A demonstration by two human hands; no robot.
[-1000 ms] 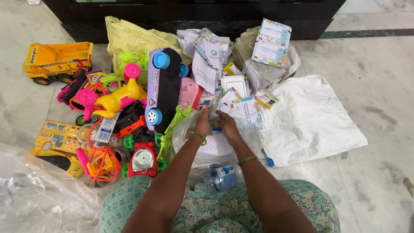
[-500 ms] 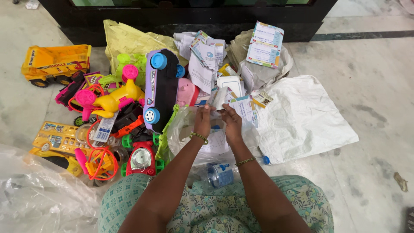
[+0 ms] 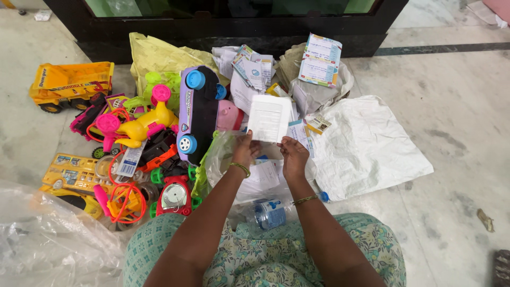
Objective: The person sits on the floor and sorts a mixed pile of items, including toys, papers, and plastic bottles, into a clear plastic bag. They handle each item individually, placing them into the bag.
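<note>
- Left hand (image 3: 245, 150) pinching the bottom edge of a white sheet of paper (image 3: 270, 118), fingers closed on it.
- Right hand (image 3: 294, 157) pinching the same bottom edge, just beside the left – sheet held up flat between both, over the middle of the pile on the floor (image 3: 467, 133).
- Under the hands, a clear plastic bag (image 3: 226, 159) with more folded papers inside, and a small water bottle (image 3: 268, 212) near the lap.
- Behind the sheet, toward the dark cabinet (image 3: 239, 26), a heap of loose papers and cards (image 3: 252, 66) – many not yet picked up.
- To the right, a big white sack (image 3: 372, 149) lying flat on the floor.
- To the left, lots of toys: a purple toy car (image 3: 196, 114) on its back, a yellow toy with pink wheels (image 3: 135, 125), a yellow dump truck (image 3: 71, 79) near the far left, a yellow toy bus (image 3: 71, 172) and a red toy (image 3: 175, 196) closer in.
- Seems like early days: just one sheet in hand, most of the papers mixed up with the toys, nothing in neat piles yet.
</note>
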